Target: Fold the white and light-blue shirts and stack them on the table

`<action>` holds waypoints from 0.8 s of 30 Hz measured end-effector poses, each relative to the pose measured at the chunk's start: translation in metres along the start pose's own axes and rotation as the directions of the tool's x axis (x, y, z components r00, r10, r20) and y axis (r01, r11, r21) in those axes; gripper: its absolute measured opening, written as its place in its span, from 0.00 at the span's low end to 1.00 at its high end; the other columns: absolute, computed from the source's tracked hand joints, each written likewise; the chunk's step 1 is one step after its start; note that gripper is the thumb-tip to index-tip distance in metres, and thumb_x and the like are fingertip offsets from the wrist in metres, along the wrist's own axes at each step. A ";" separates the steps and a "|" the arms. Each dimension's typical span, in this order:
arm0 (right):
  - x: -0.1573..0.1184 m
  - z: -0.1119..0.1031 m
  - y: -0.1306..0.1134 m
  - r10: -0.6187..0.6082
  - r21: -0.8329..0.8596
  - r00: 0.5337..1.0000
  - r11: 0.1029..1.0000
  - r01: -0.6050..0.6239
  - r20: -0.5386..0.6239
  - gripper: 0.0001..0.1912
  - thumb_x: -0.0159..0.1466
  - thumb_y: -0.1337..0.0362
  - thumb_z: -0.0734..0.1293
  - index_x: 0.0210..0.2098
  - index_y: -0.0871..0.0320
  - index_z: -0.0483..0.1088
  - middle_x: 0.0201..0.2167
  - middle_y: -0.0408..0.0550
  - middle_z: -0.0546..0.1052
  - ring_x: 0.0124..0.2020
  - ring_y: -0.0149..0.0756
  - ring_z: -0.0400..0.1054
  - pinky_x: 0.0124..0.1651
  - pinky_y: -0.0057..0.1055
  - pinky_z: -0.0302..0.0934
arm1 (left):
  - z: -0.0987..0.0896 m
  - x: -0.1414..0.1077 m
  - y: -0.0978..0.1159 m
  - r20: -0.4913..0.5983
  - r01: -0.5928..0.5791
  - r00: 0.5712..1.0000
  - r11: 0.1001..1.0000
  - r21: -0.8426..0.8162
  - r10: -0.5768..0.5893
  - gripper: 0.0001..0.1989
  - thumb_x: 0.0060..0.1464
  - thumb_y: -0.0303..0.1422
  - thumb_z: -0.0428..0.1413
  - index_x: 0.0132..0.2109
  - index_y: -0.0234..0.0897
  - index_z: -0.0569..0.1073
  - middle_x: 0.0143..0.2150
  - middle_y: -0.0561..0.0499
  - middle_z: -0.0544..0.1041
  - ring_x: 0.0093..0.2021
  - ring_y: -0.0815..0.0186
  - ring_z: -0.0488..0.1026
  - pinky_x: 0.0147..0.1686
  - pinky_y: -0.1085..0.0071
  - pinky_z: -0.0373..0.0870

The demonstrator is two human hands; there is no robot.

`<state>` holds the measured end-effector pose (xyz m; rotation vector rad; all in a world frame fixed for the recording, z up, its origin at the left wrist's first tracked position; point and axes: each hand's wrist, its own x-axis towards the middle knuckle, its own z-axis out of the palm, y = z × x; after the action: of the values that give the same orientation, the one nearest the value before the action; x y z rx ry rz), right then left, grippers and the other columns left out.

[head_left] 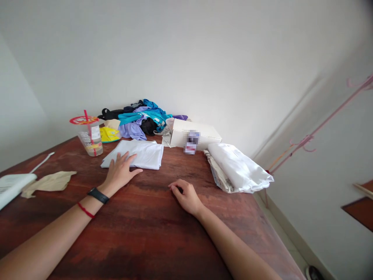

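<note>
My left hand point(121, 172), with a black band and a red string on its wrist, has its fingers spread over the near edge of a folded pale cloth point(142, 153). The cloth lies flat on the dark red-brown wooden table point(140, 229). To the right, my right hand point(186, 197) rests on the table with its fingers curled in and the thumb against the index finger. I see nothing in it. Further right is a stack of folded white cloth point(237, 167), with beige cloth under its left side.
A plastic cup point(90, 140) with a red straw stands left of the cloth, near a yellow packet point(109, 134). Behind are heaped clothes point(145, 116) and a white box point(198, 130). At left lie brown paper point(51, 183) and a white object point(16, 186) with a cord.
</note>
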<state>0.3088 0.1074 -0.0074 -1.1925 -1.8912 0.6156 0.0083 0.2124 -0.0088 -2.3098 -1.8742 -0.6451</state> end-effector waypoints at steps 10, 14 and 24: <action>0.000 -0.001 -0.001 -0.012 -0.027 0.999 1.000 0.013 0.032 0.09 0.69 0.68 0.65 0.39 0.55 0.79 0.39 0.46 0.82 0.42 0.37 0.75 0.49 0.32 0.65 | -0.022 -0.040 0.066 0.094 -0.446 0.821 0.736 -0.509 0.563 0.17 0.64 0.40 0.58 0.58 0.46 0.79 0.59 0.49 0.79 0.61 0.56 0.75 0.64 0.60 0.68; 0.000 -0.001 -0.002 -0.006 -0.037 0.999 0.999 0.007 0.039 0.09 0.69 0.68 0.66 0.39 0.55 0.79 0.38 0.46 0.81 0.42 0.36 0.74 0.49 0.32 0.65 | -0.031 -0.048 0.076 0.119 -0.477 0.784 0.714 -0.513 0.609 0.14 0.65 0.37 0.57 0.54 0.44 0.82 0.54 0.49 0.82 0.55 0.57 0.79 0.58 0.64 0.72; 0.000 -0.001 -0.001 -0.010 -0.049 0.999 0.999 0.012 0.047 0.09 0.70 0.65 0.65 0.38 0.54 0.79 0.38 0.46 0.81 0.42 0.37 0.75 0.49 0.32 0.66 | -0.040 -0.049 0.077 0.109 -0.474 0.777 0.691 -0.546 0.620 0.14 0.68 0.38 0.54 0.53 0.44 0.81 0.50 0.50 0.83 0.50 0.60 0.79 0.54 0.66 0.71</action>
<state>0.3087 0.1068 -0.0059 -1.2077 -1.9608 0.5989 0.0635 0.1363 0.0226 -3.2442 -1.0041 -0.7919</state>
